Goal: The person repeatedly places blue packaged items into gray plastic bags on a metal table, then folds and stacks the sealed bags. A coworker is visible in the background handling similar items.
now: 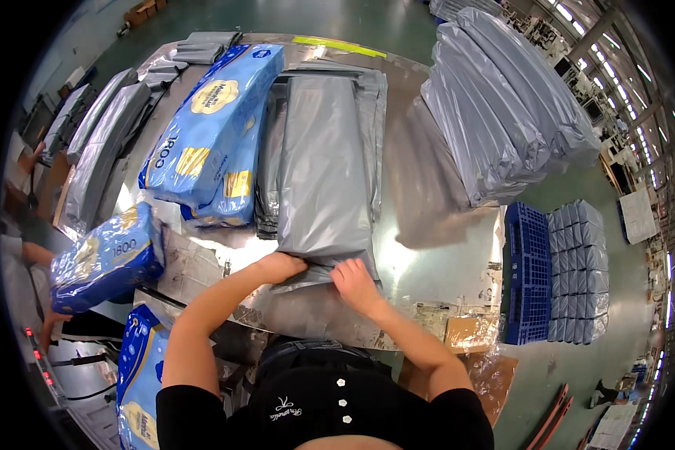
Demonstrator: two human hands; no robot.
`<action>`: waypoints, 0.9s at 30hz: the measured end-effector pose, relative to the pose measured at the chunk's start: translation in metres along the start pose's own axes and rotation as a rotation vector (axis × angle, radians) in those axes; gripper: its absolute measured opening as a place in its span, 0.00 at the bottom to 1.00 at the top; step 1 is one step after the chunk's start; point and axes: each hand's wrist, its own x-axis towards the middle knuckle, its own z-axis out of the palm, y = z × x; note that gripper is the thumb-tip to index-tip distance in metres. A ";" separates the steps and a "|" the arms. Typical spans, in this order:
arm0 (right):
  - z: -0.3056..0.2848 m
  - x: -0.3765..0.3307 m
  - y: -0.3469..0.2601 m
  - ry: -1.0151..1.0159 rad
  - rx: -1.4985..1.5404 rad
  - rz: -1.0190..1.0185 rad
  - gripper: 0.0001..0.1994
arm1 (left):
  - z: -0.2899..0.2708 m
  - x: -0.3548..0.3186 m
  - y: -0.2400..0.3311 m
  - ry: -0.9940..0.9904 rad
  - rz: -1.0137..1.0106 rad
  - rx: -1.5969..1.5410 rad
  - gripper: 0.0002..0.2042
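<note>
A filled grey plastic mailing bag (319, 165) lies lengthwise before me on the metal table, its near end loose and creased. At the left corner of that end, my left hand (281, 266) is closed with its fingers tucked into the film. My right hand (355, 286) pinches the film at the right corner. Flat grey bags (379, 135) lie beneath the filled one. Just to its left, blue wrapped packs (221, 112) are piled on each other. What is inside the grey bag is hidden.
Large grey bagged bundles (495, 112) stand at the table's (427, 277) right edge. Beyond are a blue pallet (526, 274) and stacked grey parcels (577, 270). At left, another person's hands hold a blue pack (109, 259); grey parcels (112, 142) lie behind it.
</note>
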 end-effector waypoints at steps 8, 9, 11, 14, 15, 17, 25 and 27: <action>-0.004 0.066 0.080 -0.012 0.256 0.357 0.17 | -0.034 -0.039 -0.013 0.369 -0.463 -0.932 0.10; -0.011 0.070 0.080 0.022 0.221 0.472 0.20 | -0.027 -0.043 -0.015 0.429 -0.575 -0.873 0.09; -0.028 0.058 0.088 0.039 0.217 0.487 0.25 | -0.013 -0.042 -0.012 0.526 -0.683 -0.881 0.09; -0.049 0.017 0.073 0.090 0.220 0.409 0.31 | -0.006 -0.045 -0.010 0.604 -0.719 -0.934 0.09; -0.049 -0.003 0.061 0.111 0.208 0.358 0.31 | -0.004 -0.045 -0.007 0.647 -0.706 -0.946 0.09; -0.047 -0.031 0.038 0.047 0.175 0.397 0.23 | -0.004 -0.038 -0.005 0.732 -0.664 -0.966 0.08; 0.011 -0.023 0.111 0.323 0.740 0.732 0.07 | -0.003 -0.022 -0.004 0.970 -0.775 -0.718 0.06; 0.054 -0.015 0.123 0.345 0.850 0.857 0.08 | 0.033 -0.012 -0.011 1.016 -0.838 -0.766 0.05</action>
